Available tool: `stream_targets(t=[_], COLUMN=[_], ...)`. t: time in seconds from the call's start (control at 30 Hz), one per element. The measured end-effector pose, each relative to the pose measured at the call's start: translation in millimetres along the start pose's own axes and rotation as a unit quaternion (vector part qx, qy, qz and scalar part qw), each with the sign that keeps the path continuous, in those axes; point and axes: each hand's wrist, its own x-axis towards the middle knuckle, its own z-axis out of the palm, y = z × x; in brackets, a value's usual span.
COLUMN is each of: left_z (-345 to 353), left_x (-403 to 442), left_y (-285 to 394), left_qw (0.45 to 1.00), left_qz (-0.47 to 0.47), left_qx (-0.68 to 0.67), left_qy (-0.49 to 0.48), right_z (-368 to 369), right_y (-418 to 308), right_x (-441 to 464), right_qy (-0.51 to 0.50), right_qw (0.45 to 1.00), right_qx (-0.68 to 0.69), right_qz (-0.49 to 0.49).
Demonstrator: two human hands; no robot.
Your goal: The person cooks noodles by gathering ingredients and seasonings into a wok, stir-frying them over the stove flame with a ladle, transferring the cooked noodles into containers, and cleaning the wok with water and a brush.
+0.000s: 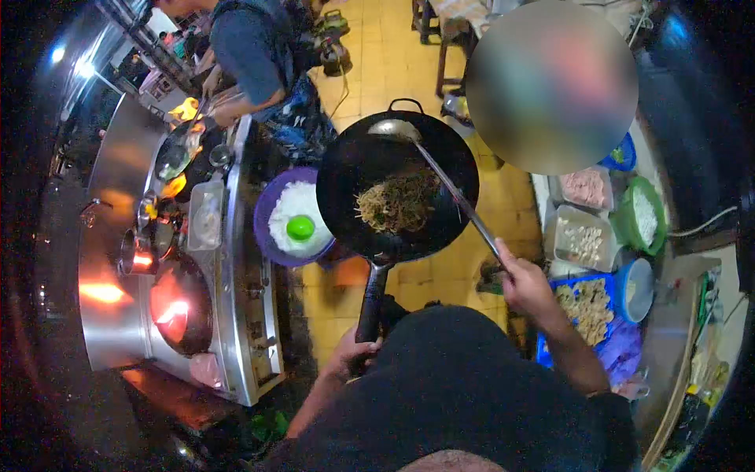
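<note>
My left hand (351, 355) is wrapped round the black handle of a wok (338, 181), which hangs in front of my body above the yellow floor. Brown noodles (393, 206) lie in the wok's lower middle. My right hand (521, 277) grips the long metal handle of a ladle (395, 129). The ladle's bowl is at the wok's far side, beyond the noodles. Just left of the wok is a purple basin (266, 228) of white rice (287, 208) with a bright green bowl (300, 228) in it.
A steel stove (255, 315) runs along the left, with flames and another wok (179, 303). Beyond, a co-worker (255, 63) stands at the stove. On the right stand food tubs (583, 236), a green basin (657, 208) and a blue tray (560, 285).
</note>
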Motion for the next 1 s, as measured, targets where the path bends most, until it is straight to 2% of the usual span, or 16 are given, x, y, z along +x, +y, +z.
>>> stream_targets(t=[0.03,0.1,0.17,0.2,0.27,0.37,0.5,0.53,0.6,0.63,0.7,0.77,0.83,0.9,0.97,1.0], left_z=[19.0,17.1,19.7,30.1,24.0,-4.0,-2.1,-4.7,-8.7,-14.2,-27.2,-39.8,-51.7,-63.7,-61.4,-56.4], left_x=[11.1,59.4,101.4,119.3,171.2,266.0,341.6,363.3,393.4,409.9,446.8,494.8,543.9,592.0,630.3,647.9], left_y=[24.5,40.9,72.4,97.5,127.1,187.4,296.7,327.4,372.3,395.7,436.7,478.6,518.2,561.9,615.3,646.8], left_qw=[1.000,0.999,0.996,0.993,0.990,0.978,0.990,0.989,0.990,0.993,0.994,0.992,0.993,0.996,0.998,0.999], left_qz=[-0.007,-0.002,0.021,0.014,0.034,0.064,0.033,0.034,0.018,-0.006,-0.037,0.005,0.017,0.044,0.047,0.047], left_qx=[-0.005,0.042,0.092,0.115,0.134,0.200,0.120,0.129,0.135,0.112,0.098,0.124,0.113,0.073,0.047,0.021], left_qy=[0.002,-0.010,0.000,0.016,0.036,-0.001,-0.059,-0.055,-0.044,-0.046,-0.039,-0.026,-0.033,-0.037,-0.020,0.006], right_z=[-6.5,-23.9,-50.3,-80.8,-93.4,-75.9,-81.0,-90.2,-109.7,-123.2,-120.0,-120.2,-122.1,-112.1,-113.3,-120.0], right_y=[13.9,41.4,74.2,69.5,102.3,157.2,192.9,202.1,208.6,214.0,231.7,241.7,260.4,308.2,356.2,367.9], right_x=[11.7,19.7,31.7,54.6,85.4,166.1,270.5,292.8,341.0,366.4,427.1,500.2,575.4,642.9,711.5,754.2], right_qy=[0.038,-0.017,0.001,-0.082,-0.106,-0.004,0.026,-0.009,0.015,-0.097,-0.001,0.039,-0.009,0.025,0.025,-0.008], right_qw=[0.999,0.989,0.999,0.994,0.981,0.983,0.976,0.979,0.995,0.955,0.976,0.978,0.960,0.976,0.997,0.995], right_qx=[-0.033,-0.139,-0.052,0.006,-0.017,-0.061,-0.098,-0.042,0.023,-0.011,0.049,0.070,0.040,0.064,0.039,0.066], right_qz=[-0.002,0.039,-0.004,0.076,0.160,0.174,0.194,0.200,0.101,0.280,0.214,0.191,0.278,0.208,0.055,0.072])
